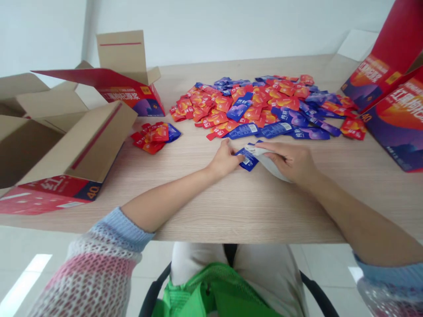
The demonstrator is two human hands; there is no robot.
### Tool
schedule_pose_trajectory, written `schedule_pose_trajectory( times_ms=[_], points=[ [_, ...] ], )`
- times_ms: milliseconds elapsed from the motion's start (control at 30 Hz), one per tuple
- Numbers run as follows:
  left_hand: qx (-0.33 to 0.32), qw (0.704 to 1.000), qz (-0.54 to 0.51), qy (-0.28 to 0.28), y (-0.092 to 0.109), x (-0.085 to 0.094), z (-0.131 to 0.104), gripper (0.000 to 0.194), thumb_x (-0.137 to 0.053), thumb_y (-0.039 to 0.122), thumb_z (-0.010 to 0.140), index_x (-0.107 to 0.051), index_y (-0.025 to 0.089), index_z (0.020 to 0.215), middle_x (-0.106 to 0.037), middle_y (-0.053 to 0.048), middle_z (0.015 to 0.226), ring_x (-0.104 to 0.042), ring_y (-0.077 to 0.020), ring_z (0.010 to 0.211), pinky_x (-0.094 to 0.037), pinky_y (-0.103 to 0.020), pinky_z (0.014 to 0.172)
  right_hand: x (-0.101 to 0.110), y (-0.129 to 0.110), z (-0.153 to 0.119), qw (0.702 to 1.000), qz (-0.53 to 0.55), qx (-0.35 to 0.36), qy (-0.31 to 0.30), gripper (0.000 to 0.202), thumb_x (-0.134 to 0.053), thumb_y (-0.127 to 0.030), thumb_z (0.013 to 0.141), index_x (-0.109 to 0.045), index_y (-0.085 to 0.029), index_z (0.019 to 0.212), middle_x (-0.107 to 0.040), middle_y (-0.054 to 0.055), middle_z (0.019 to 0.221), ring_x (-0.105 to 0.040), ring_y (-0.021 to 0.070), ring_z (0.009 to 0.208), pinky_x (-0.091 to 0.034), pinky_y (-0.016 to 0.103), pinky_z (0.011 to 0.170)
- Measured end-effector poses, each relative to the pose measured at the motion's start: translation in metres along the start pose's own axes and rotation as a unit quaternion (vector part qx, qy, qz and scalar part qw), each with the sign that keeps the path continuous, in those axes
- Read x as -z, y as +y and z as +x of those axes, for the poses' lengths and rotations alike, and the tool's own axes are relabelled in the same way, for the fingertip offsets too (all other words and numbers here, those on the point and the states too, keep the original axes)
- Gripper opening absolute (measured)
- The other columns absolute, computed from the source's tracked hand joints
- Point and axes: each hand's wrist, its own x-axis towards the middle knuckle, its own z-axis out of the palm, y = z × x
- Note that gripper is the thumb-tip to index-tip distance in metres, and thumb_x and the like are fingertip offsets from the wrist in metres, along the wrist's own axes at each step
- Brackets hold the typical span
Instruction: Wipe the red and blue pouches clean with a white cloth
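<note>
Close to the middle of the table (205, 202), my left hand (226, 158) pinches the left edge of a blue sachet (248, 163) with white print. My right hand (292, 160) grips a folded white tissue or cloth (272, 166), pressed against the upper right part of that sachet. The cloth covers part of the sachet, and its loose end hangs below my right fingers. Just beyond both hands spreads a large heap of red and blue sachets (228, 105). To the left of my left hand lies a small pile of red sachets (153, 136) with a blue one among them.
Open cardboard boxes stand at the left, a near one (82, 154) and a far red one (132, 97) with raised flaps. More red and purple boxes (396, 119) stand at the right. A white wall (231, 31) runs behind the table.
</note>
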Motion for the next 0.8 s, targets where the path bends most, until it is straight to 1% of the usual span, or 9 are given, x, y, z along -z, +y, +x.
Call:
schedule_pose_trajectory(
  times_ms=[67,133,233,300,400,467,633,700,800],
  points=[
    [0.017,0.999,0.002,-0.028,0.003,0.0,-0.002,0.082,-0.065,0.001,0.07,-0.031,0.011,0.144,-0.065,-0.003,0.086,-0.064,-0.0163,0.068,-0.054,-0.029,0.064,-0.011,-0.007,0.0,0.997,0.0,0.027,-0.071,0.034,-0.048,-0.027,0.098,-0.063,-0.025,0.129,-0.068,0.001,0.124,-0.066,0.0171,0.109,-0.053,0.029,0.094],
    [0.019,0.999,0.004,-0.044,0.005,0.002,-0.002,0.076,-0.063,-0.003,0.068,-0.039,0.008,0.139,-0.066,-0.006,0.093,-0.063,-0.0149,0.07,-0.053,-0.026,0.062,-0.019,-0.008,0.001,0.991,-0.02,0.042,-0.128,0.038,-0.047,-0.027,0.098,-0.058,-0.025,0.135,-0.062,0.002,0.133,-0.059,0.0175,0.121,-0.049,0.032,0.103],
    [0.026,0.999,-0.01,-0.046,0.007,0.004,-0.002,0.073,-0.066,-0.004,0.066,-0.045,0.006,0.135,-0.066,-0.009,0.101,-0.062,-0.0145,0.073,-0.053,-0.025,0.061,-0.023,0.002,0.003,0.985,-0.06,0.035,-0.158,0.042,-0.045,-0.026,0.098,-0.053,-0.024,0.139,-0.055,0.003,0.141,-0.052,0.0181,0.13,-0.045,0.036,0.107],
    [0.037,0.997,-0.034,-0.053,0.008,0.006,-0.002,0.065,-0.069,-0.001,0.068,-0.052,0.008,0.13,-0.067,-0.01,0.103,-0.063,-0.0148,0.075,-0.055,-0.027,0.064,-0.021,0.012,0.005,0.984,-0.075,0.016,-0.16,0.041,-0.044,-0.028,0.099,-0.054,-0.025,0.138,-0.054,0.003,0.141,-0.051,0.0186,0.13,-0.045,0.037,0.107],
    [0.047,0.993,-0.056,-0.094,0.009,0.008,-0.003,0.042,-0.072,0.004,0.072,-0.065,0.009,0.114,-0.07,-0.008,0.099,-0.065,-0.0142,0.076,-0.055,-0.028,0.07,-0.02,0.028,0.008,0.983,-0.095,-0.026,-0.153,0.04,-0.044,-0.031,0.099,-0.056,-0.026,0.137,-0.056,0.003,0.14,-0.054,0.0216,0.128,-0.048,0.04,0.104],
    [0.048,0.99,-0.066,-0.113,0.009,0.009,-0.002,0.034,-0.072,0.006,0.074,-0.069,0.01,0.107,-0.071,-0.007,0.096,-0.065,-0.0138,0.076,-0.055,-0.027,0.072,-0.02,0.037,0.009,0.981,-0.116,-0.049,-0.148,0.039,-0.044,-0.029,0.098,-0.058,-0.025,0.135,-0.059,0.004,0.137,-0.057,0.0235,0.125,-0.049,0.042,0.101],
    [0.059,0.989,-0.088,-0.103,0.008,0.01,0.0,0.036,-0.072,0.002,0.072,-0.07,0.009,0.107,-0.073,-0.007,0.094,-0.067,-0.0136,0.075,-0.055,-0.028,0.074,-0.02,0.052,0.009,0.971,-0.174,-0.082,-0.139,0.037,-0.043,-0.03,0.098,-0.061,-0.026,0.13,-0.065,0.006,0.129,-0.063,0.0249,0.116,-0.049,0.041,0.096],
    [0.061,0.989,-0.089,-0.102,0.008,0.009,0.0,0.035,-0.071,0.0,0.071,-0.071,0.008,0.105,-0.074,-0.007,0.091,-0.067,-0.0137,0.074,-0.055,-0.028,0.074,-0.017,0.054,0.008,0.969,-0.194,-0.083,-0.131,0.036,-0.042,-0.031,0.099,-0.062,-0.027,0.129,-0.066,0.007,0.127,-0.064,0.0254,0.113,-0.05,0.039,0.092],
    [0.056,0.989,-0.086,-0.109,0.009,0.008,-0.001,0.035,-0.071,-0.001,0.069,-0.072,0.008,0.103,-0.074,-0.006,0.086,-0.067,-0.0135,0.072,-0.054,-0.027,0.073,-0.011,0.054,0.005,0.972,-0.199,-0.077,-0.104,0.038,-0.039,-0.027,0.098,-0.062,-0.026,0.128,-0.064,0.006,0.13,-0.064,0.0245,0.113,-0.051,0.036,0.088]
  ],
)
